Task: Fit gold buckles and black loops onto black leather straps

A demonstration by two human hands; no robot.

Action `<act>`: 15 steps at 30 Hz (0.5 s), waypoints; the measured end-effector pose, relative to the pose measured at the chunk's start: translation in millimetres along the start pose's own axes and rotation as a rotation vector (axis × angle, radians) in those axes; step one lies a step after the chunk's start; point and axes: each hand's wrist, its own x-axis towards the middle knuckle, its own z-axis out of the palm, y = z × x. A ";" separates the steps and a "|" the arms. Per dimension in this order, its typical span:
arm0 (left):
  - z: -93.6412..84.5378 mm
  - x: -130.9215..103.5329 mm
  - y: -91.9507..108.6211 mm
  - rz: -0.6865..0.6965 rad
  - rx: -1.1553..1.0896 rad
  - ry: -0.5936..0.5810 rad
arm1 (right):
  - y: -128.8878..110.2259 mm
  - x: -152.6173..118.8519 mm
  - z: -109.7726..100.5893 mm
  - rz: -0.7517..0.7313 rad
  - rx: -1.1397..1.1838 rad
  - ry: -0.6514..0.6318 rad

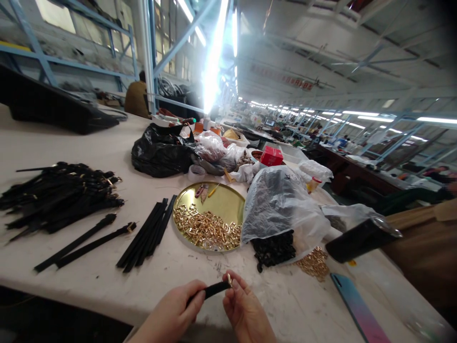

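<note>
1 black strap (216, 289) in the left hand (178, 305), its gold end piece (229, 280) between fingertips of the right hand (244, 305)

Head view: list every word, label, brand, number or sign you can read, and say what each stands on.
No text can be read.
Red lettering high in the background: too blurred.
Red box: any print is too small.
Translucent bag: faint marks, too blurred.
</note>
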 end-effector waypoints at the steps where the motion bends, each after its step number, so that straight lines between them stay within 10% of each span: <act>1: -1.1 -0.5 0.7 0.002 0.015 -0.009 | 1.0 0.2 -1.5 0.006 0.012 0.002; 15: 3.7 -3.8 2.3 0.098 0.023 0.028 | 14.1 -1.0 -4.4 0.032 -0.146 -0.020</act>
